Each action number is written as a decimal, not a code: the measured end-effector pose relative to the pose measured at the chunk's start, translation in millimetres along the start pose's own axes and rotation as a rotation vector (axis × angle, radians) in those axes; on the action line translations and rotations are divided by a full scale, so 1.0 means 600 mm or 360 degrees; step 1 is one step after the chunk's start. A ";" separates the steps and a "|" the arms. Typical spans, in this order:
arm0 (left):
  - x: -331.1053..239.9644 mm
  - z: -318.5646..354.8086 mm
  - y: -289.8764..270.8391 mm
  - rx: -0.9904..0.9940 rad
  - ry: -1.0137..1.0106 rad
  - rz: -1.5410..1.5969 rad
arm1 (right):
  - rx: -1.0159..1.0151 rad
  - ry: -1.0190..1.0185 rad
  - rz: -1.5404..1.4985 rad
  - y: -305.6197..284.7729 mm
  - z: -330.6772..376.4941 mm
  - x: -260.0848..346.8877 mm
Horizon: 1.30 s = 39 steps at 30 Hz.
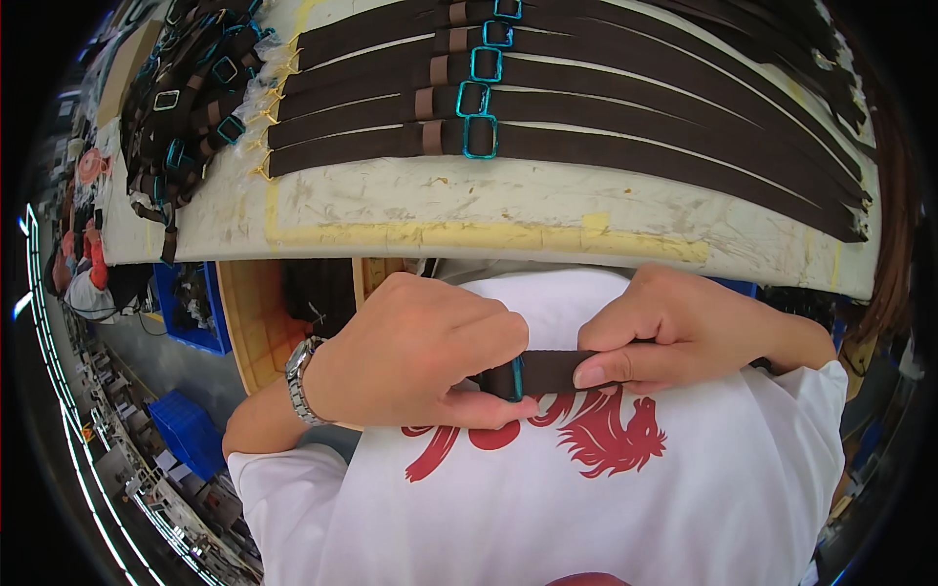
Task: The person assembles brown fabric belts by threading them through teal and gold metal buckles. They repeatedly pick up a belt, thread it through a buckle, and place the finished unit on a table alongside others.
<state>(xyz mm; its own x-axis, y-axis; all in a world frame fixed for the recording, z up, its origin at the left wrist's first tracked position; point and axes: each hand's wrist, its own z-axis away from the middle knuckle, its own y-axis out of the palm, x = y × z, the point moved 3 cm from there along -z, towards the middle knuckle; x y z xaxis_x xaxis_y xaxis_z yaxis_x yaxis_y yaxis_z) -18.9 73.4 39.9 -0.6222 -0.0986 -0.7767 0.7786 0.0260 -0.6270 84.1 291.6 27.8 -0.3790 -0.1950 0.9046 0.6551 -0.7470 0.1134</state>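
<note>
Brown strap [557, 370] was pinched by fingers [600, 373] of the right hand [674, 327], its blue buckle [517, 379] by those of the left hand [420, 347], before the white shirt [703, 488]. Perhaps the strap could twist at the buckle if either pinch loosened.

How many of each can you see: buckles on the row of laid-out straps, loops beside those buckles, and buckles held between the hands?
Blue buckles on the row: 5
Brown loops: 5
Held buckle: 1
Total: 11
</note>
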 end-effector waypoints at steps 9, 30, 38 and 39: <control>0.045 0.032 0.000 -0.0081 -0.0095 0.0205 | -0.0313 -0.0254 0.0634 -0.024 0.027 0.013; 0.077 0.029 0.011 -0.0165 -0.0180 0.0862 | 0.0045 0.0139 -0.0075 -0.023 -0.042 0.009; 0.014 0.001 0.006 -0.0229 -0.0016 0.0143 | -0.0061 0.0080 -0.0352 0.008 -0.029 -0.013; 0.006 -0.006 0.009 -0.0216 0.0045 0.0043 | -0.0059 0.0100 -0.0418 0.012 -0.031 -0.004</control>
<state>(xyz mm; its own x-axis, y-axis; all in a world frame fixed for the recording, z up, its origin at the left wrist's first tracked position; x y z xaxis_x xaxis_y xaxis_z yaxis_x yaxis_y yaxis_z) -17.5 76.9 33.6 -0.6045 -0.0678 -0.7937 0.7782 0.1627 -0.6066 77.2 274.9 18.5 -0.5734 -0.0300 0.8187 0.5053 -0.7996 0.3246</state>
